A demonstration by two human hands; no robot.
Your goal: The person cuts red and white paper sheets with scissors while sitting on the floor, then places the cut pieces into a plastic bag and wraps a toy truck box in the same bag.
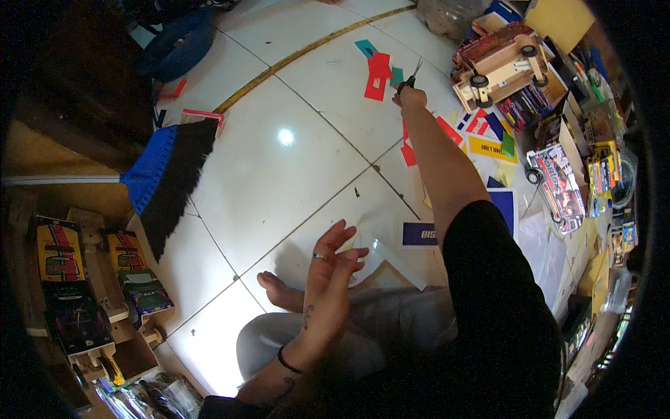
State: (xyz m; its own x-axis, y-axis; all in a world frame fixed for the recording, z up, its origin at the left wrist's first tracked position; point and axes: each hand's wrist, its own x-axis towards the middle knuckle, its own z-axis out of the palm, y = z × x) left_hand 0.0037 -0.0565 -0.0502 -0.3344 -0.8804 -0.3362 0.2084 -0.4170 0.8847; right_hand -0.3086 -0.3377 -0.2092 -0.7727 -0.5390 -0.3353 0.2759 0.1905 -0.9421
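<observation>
My right hand (412, 98) reaches far across the white tiled floor, its fingers closed round the black handles of a pair of scissors (417, 72). The blades point away from me. Red sticker pieces (375, 84) and a teal piece (364, 47) lie just left of the scissors. My left hand (331, 269) hovers above my lap with its fingers apart and loosely curled; I see nothing held in it. Beside it are a white sheet (398, 267) and a dark blue sticker strip (417, 235). Under my right forearm spread more cut pieces, among them a yellow sticker (491, 148).
Wooden toy trucks (499, 78) are piled at the far right, with a stickered toy vehicle (558, 185) nearer. At the left lies a broom (167, 171) with blue and black bristles. More toy trucks (70, 279) stand at the lower left. My bare foot (279, 292) rests on the floor.
</observation>
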